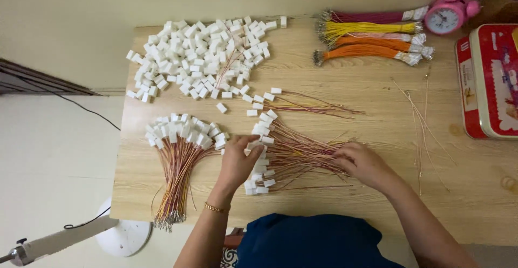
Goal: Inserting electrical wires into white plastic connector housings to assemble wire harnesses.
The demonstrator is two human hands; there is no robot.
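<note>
Two hands on thin wires, left hand fingers pinching boxy white plastic connector, right hand fingers curled flat, light-grained wooden table.

Single head view, straight down over the wooden table, fairly near.

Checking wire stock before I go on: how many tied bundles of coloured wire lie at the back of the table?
4, stacked by the pink clock: maroon bundle at the back, then yellow bundle, pale orange bundle, bright orange bundle nearest. More may be hidden.
</note>
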